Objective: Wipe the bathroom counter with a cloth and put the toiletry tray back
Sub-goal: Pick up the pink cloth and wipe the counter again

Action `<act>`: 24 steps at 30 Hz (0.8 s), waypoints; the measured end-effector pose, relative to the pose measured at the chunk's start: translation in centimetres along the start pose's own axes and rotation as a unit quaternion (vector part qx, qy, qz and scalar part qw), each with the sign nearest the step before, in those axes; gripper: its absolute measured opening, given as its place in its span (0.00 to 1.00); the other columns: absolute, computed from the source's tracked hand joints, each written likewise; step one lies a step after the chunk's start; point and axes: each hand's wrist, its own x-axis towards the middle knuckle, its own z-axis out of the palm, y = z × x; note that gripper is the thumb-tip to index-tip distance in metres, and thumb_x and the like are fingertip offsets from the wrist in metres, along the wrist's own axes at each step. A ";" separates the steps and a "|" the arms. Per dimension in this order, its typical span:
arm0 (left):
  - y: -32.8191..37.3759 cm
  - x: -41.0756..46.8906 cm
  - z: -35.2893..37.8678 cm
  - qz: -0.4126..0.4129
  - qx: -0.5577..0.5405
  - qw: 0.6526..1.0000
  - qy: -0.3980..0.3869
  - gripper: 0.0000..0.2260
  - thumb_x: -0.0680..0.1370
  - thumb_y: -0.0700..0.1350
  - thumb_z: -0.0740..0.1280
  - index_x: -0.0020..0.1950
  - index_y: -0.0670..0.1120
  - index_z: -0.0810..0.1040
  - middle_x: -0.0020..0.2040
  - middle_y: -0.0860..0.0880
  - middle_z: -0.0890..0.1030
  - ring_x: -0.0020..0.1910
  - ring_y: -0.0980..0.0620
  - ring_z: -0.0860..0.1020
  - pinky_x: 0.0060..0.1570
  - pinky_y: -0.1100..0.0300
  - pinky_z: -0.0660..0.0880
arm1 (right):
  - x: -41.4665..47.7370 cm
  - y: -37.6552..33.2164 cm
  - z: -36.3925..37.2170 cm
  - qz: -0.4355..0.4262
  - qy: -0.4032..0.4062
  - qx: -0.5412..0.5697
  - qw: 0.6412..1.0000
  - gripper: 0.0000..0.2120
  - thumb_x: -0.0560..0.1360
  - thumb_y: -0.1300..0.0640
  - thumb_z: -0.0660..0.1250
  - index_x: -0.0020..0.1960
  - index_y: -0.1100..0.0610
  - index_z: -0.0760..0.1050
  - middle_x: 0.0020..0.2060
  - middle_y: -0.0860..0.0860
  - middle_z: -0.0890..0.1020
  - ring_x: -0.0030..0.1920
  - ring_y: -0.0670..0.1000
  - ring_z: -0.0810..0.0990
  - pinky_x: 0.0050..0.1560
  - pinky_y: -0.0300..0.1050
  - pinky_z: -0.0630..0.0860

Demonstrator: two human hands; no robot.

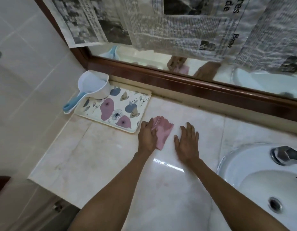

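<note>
A pink cloth (163, 130) lies on the pale marble counter (97, 157), just right of the tray. My left hand (147, 135) presses on the cloth's left part, fingers curled over its bunched edge. My right hand (187, 142) rests flat on the bare counter beside the cloth, fingers spread, holding nothing. The flowered toiletry tray (114, 109) sits at the counter's back left corner, close to the mirror frame. A white water scoop with a blue handle (92, 89) stands on the tray's far left corner.
A white sink (261, 184) with a chrome tap (285, 155) fills the right side. The wood-framed mirror (194, 87), partly covered with newspaper, runs along the back. A tiled wall is on the left, and the counter's front edge drops off at lower left.
</note>
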 end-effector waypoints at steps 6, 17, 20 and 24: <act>1.0 4.6 -6.1 0.036 -0.128 0.991 -0.005 0.20 0.83 0.39 0.66 0.75 0.48 0.75 0.67 0.47 0.76 0.62 0.52 0.76 0.62 0.56 0.76 | 2.1 -4.3 0.7 0.041 0.001 0.000 0.999 0.29 0.84 0.45 0.48 0.81 0.56 0.50 0.81 0.57 0.49 0.81 0.56 0.45 0.79 0.60 0.41; -6.8 11.4 -9.9 0.002 -0.082 0.996 -0.029 0.20 0.79 0.37 0.72 0.72 0.39 0.77 0.60 0.41 0.80 0.58 0.47 0.80 0.56 0.66 0.74 | 4.2 -7.6 4.7 0.054 0.027 -0.043 0.997 0.33 0.82 0.38 0.40 0.82 0.53 0.47 0.82 0.52 0.45 0.81 0.52 0.42 0.79 0.58 0.39; -8.6 11.7 -10.0 0.004 -0.038 0.999 -0.037 0.18 0.78 0.38 0.72 0.69 0.41 0.79 0.55 0.40 0.79 0.55 0.41 0.82 0.59 0.51 0.80 | 4.2 -7.7 4.7 0.058 0.043 -0.050 0.996 0.31 0.83 0.38 0.44 0.82 0.51 0.49 0.82 0.51 0.47 0.81 0.51 0.43 0.79 0.56 0.41; -8.9 11.0 -10.1 0.034 0.000 0.999 -0.009 0.20 0.77 0.36 0.70 0.70 0.42 0.76 0.55 0.40 0.75 0.55 0.39 0.78 0.58 0.53 0.75 | 4.2 -7.9 4.7 0.066 0.050 -0.057 0.995 0.31 0.83 0.38 0.46 0.81 0.51 0.50 0.82 0.50 0.48 0.81 0.50 0.45 0.80 0.57 0.43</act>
